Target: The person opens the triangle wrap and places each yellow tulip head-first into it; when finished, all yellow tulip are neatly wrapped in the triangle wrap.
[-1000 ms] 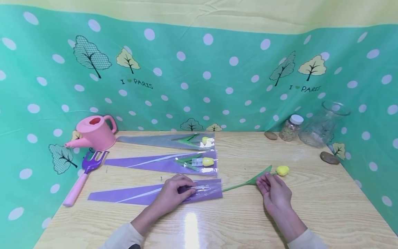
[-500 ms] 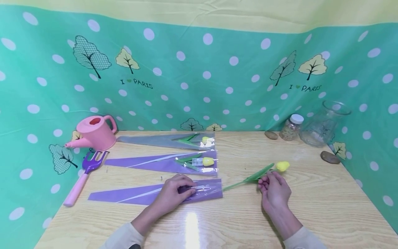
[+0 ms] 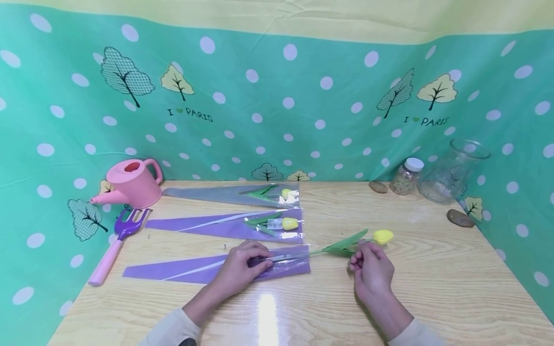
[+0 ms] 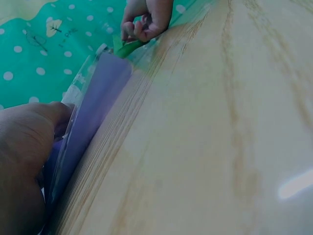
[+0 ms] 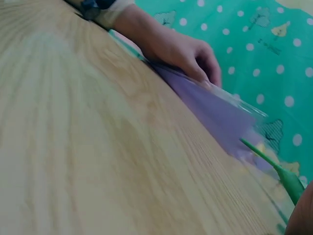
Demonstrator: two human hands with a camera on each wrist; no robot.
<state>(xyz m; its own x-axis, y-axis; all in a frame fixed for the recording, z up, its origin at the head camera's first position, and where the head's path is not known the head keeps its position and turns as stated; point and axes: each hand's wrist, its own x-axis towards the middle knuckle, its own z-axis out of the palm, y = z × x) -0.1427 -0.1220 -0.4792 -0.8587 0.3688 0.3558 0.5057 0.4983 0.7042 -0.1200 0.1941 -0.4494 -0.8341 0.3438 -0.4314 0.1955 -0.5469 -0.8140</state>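
My left hand (image 3: 243, 265) pinches the clear film front of a purple flower sleeve (image 3: 183, 270) lying on the table, its wide mouth facing right. My right hand (image 3: 374, 273) holds an artificial yellow tulip (image 3: 383, 236) by the stem, just below the bloom. The green stem points left, and its lower end runs into the sleeve's mouth. A green leaf (image 3: 345, 240) spreads outside that mouth. In the left wrist view the film stands a little off the purple backing (image 4: 100, 90). At the edge of the right wrist view the green stem (image 5: 261, 155) overlaps the sleeve.
Behind lie two wrapped tulips, one in a purple sleeve (image 3: 207, 226) and one in a grey sleeve (image 3: 212, 194). At left are a pink watering can (image 3: 134, 185) and a garden fork (image 3: 113, 250). A glass vase (image 3: 446, 180), a jar (image 3: 405, 178) and stones (image 3: 460, 218) stand at right.
My right hand has moved left with the tulip, so more of the stem lies inside the sleeve and the leaf is closer to its mouth. My left hand stays in place.
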